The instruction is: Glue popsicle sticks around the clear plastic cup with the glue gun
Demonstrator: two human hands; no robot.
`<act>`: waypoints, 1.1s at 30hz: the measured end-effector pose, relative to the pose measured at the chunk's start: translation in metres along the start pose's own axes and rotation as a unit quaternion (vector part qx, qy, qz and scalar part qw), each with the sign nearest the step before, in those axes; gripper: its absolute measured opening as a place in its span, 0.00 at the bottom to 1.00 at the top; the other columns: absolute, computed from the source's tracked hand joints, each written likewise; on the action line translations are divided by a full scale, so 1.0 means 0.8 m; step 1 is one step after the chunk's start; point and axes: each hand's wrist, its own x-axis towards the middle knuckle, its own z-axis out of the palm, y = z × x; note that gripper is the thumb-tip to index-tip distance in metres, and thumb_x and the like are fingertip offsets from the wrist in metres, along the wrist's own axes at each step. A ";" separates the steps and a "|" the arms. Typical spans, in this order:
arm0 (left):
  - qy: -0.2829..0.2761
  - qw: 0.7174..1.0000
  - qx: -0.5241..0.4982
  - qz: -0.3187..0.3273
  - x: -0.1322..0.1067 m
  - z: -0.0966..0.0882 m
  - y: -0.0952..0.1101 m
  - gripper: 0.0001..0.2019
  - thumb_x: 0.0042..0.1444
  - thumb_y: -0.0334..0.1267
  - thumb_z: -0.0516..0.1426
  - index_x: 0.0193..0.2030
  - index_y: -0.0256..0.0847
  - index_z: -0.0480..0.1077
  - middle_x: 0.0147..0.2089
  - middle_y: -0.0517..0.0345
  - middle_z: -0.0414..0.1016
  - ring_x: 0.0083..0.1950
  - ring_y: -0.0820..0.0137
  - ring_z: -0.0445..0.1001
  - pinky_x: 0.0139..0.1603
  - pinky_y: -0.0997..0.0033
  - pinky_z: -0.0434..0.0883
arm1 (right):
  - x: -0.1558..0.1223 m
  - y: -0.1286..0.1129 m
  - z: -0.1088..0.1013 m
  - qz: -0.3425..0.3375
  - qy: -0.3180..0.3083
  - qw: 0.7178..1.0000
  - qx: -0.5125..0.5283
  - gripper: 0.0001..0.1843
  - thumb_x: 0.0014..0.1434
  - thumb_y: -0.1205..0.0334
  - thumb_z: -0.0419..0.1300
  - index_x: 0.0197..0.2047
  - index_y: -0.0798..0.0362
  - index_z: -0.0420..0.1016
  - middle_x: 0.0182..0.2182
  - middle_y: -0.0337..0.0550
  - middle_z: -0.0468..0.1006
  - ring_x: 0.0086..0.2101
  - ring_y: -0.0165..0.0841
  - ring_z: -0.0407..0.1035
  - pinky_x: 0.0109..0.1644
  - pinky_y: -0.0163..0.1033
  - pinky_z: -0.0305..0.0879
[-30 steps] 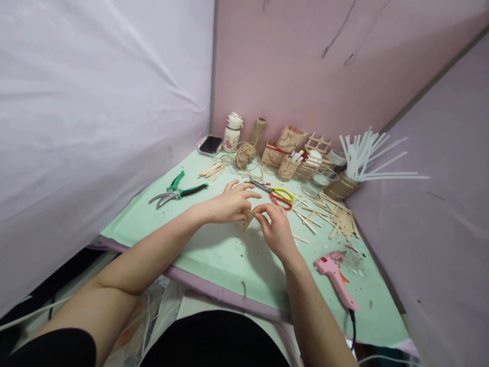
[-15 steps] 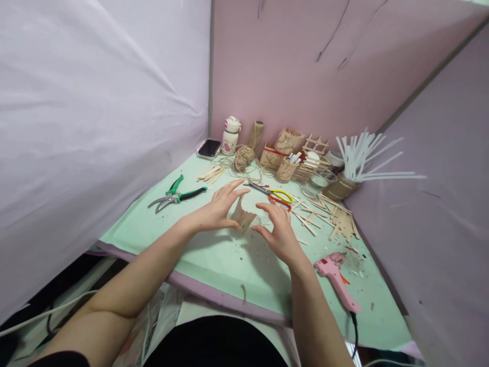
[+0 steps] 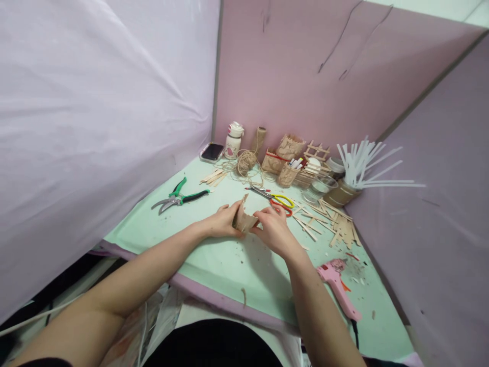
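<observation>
A small tan piece with a jagged upper edge (image 3: pixel 245 220), like cardboard or thin wood, stands at the middle of the table between my hands. My left hand (image 3: pixel 225 222) is closed round its left side. On its right edge the fingers of my right hand (image 3: pixel 272 227) are pinched. The hands hide parts of the piece, so its full shape does not show. Just beyond them lie scissors (image 3: pixel 280 199) with yellow and red handles. Green-and-black pruning shears (image 3: pixel 179 196) lie open to the left.
A pink glue gun (image 3: pixel 338 288) lies at the right. Wooden sticks (image 3: pixel 344 227) are scattered behind it. Along the back stand a bottle (image 3: pixel 234 140), a twine ball (image 3: pixel 246 161), a pen cup (image 3: pixel 287 174), a clear cup (image 3: pixel 320 187) and a holder of white sticks (image 3: pixel 344 193). A phone (image 3: pixel 212 152) lies back left.
Both hands were spread apart around the tan piece; they have come inward and closed on its two sides. The view has shifted slightly.
</observation>
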 end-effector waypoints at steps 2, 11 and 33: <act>-0.001 1.000 0.008 -0.005 0.001 0.001 -0.002 0.45 0.40 0.47 0.68 0.64 0.41 0.55 0.62 0.45 0.68 0.65 0.49 0.64 0.65 0.50 0.57 | 0.000 0.000 0.001 0.001 -0.001 1.000 0.000 0.07 0.55 0.68 0.64 0.27 0.51 0.72 0.28 0.41 0.78 0.40 0.40 0.71 0.59 0.60 0.48; 0.005 1.000 0.023 0.021 0.005 0.006 -0.011 0.42 0.42 0.51 0.66 0.62 0.41 0.56 0.60 0.47 0.70 0.64 0.51 0.66 0.69 0.51 0.49 | 0.002 0.005 0.006 -0.001 -0.001 1.000 0.009 0.08 0.54 0.69 0.66 0.26 0.52 0.73 0.28 0.40 0.79 0.39 0.38 0.71 0.61 0.60 0.46; -0.090 0.984 -0.150 0.026 0.002 -0.013 -0.019 0.47 0.38 0.41 0.70 0.65 0.43 0.54 0.66 0.45 0.64 0.66 0.54 0.65 0.64 0.55 0.63 | -0.049 0.033 -0.024 -0.043 0.095 0.992 0.074 0.20 0.56 0.61 0.66 0.52 0.45 0.71 0.63 0.48 0.66 0.63 0.47 0.54 0.63 0.59 0.55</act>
